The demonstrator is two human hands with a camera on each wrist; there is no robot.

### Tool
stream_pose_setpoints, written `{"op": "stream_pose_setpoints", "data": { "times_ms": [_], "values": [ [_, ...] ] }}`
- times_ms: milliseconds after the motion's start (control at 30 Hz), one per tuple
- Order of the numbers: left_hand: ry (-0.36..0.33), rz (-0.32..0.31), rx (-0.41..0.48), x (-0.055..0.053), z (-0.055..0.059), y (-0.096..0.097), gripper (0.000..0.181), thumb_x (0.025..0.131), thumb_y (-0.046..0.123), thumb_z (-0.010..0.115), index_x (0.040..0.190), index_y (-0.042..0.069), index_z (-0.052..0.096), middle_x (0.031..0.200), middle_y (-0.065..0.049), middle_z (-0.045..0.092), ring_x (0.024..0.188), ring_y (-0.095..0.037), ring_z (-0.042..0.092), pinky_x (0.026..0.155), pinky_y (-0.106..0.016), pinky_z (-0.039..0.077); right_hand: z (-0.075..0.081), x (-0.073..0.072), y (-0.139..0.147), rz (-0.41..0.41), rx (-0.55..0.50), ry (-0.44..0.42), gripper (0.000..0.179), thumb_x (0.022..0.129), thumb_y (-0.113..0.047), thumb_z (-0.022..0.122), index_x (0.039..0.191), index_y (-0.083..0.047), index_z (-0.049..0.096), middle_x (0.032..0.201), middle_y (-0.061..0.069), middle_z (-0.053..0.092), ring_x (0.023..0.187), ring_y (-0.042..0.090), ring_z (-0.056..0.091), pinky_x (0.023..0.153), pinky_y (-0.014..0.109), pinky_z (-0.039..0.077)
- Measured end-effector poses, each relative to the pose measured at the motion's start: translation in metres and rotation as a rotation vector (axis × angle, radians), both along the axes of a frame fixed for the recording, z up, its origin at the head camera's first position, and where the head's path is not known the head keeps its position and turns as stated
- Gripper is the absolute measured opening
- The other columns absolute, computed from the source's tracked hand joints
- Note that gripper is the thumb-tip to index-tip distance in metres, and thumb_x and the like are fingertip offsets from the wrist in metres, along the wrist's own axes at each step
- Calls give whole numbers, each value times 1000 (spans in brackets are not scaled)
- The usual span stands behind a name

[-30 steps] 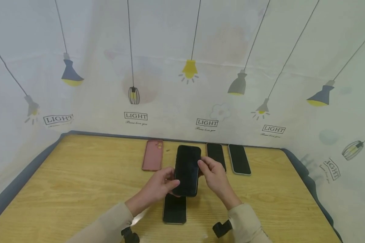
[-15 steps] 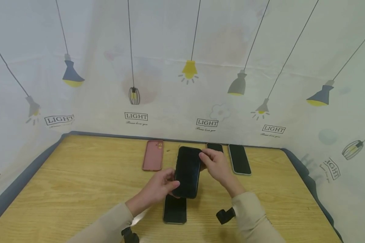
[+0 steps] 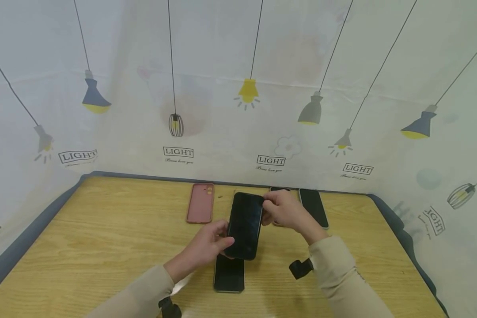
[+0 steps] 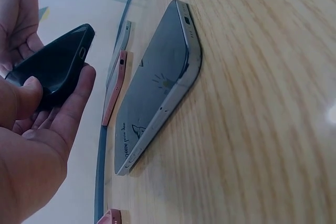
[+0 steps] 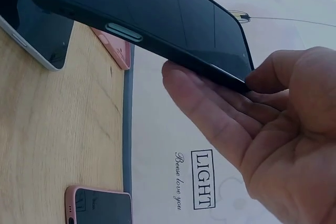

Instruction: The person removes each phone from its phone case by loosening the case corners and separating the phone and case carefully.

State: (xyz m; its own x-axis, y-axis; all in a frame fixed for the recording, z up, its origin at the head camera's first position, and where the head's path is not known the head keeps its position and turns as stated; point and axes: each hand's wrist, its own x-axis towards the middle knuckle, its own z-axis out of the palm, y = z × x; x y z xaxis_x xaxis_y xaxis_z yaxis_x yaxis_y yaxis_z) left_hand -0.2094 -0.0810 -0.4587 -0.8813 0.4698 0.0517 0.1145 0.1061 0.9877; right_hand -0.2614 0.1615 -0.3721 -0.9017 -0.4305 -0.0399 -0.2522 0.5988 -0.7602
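The left hand [image 3: 208,240] holds the lower left part of a black rectangular smartphone [image 3: 245,225] with a thick dark rim, its thumb laid over the front edge and its fingers beneath; the right hand [image 3: 288,210] pinches the same smartphone at its upper right corner, so that each grip is engaged on it; the smartphone is raised off the tabletop [image 3: 103,238], a pale yellow-brown wood-grain surface, with its dark, glossy screen facing the wearer and an oblong button showing in its side in the right wrist view.

Below the raised smartphone, and apart from it, a dark-screened phone with a silvery edge [image 3: 229,276] lies face up, its far end hidden from the head view by the smartphone; at the back of the tabletop lies a dusky pink phone case [image 3: 200,203] with camera openings in one corner; on the other side, partly behind the right hand, is a dark-screened phone with a pink edge [image 5: 105,208], and just beside it a dark-screened phone with a pale edge [image 3: 315,207].

Beige sleeves [image 3: 334,260] cover the forearms, with a small black device [image 3: 300,268] at the right cuff; a whitish backdrop [image 3: 214,57] printed with hanging lamps and the word LIGHT stands behind.
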Motion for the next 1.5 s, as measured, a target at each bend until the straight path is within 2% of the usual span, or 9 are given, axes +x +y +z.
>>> {"op": "stream_pose_setpoints", "data": {
  "times_ms": [333,567,667,733,833,900,1000,1233,1500],
  "values": [
    [33,19,-15,1,2,0,12,103,-4,55,115,-6,60,104,-19,65,84,-32,75,72,-46,64,2,3,-5,-4,3,42,32,101,-2,42,71,-11,42,71,9,72,68,27,76,50,32,50],
    [45,18,-10,3,3,-1,14,103,-4,55,117,-7,58,104,-20,64,86,-34,74,70,-46,63,3,4,-3,-7,-40,-1,29,101,-3,42,73,-8,47,72,9,73,68,24,76,46,25,38],
    [36,20,-5,3,3,-2,14,104,-5,54,117,-7,57,104,-18,63,88,-35,74,71,-46,64,0,2,0,15,-107,-47,26,102,-4,42,82,-2,58,77,12,75,71,25,76,44,24,35],
    [39,23,-11,3,3,-3,12,104,-5,54,115,-7,57,102,-17,61,88,-34,74,71,-46,63,-2,0,3,29,-152,-71,25,103,-5,44,93,3,65,81,14,75,73,28,77,47,25,45],
    [46,21,-16,3,4,-3,14,104,-4,54,117,-6,58,102,-17,63,87,-33,74,70,-46,63,-5,-1,7,37,-201,-106,28,102,-6,44,108,9,68,84,17,76,75,33,76,64,33,62],
    [56,28,-31,3,4,-3,14,103,-4,55,117,-6,59,101,-17,64,86,-31,74,69,-44,63,-6,-1,9,37,-230,-125,34,102,-5,45,123,12,64,86,19,75,75,35,76,80,42,64],
    [59,46,-40,3,4,-1,13,102,-6,55,114,-5,60,101,-17,66,88,-29,74,66,-39,63,-7,0,11,34,-259,-146,40,102,-5,44,135,15,56,88,20,75,75,35,76,85,47,62],
    [19,77,1,2,3,6,9,100,-11,55,107,-7,59,96,-19,67,85,-32,74,61,-39,64,-13,-1,13,36,-310,-163,45,102,-4,44,143,17,47,89,23,75,73,31,76,86,47,62],
    [37,129,-66,3,6,6,7,98,-8,60,97,-1,60,85,-10,61,76,-21,71,59,-37,62,-14,-4,14,23,-386,-260,47,101,-2,44,144,18,44,89,26,75,71,24,76,78,52,62]
  ]
}}
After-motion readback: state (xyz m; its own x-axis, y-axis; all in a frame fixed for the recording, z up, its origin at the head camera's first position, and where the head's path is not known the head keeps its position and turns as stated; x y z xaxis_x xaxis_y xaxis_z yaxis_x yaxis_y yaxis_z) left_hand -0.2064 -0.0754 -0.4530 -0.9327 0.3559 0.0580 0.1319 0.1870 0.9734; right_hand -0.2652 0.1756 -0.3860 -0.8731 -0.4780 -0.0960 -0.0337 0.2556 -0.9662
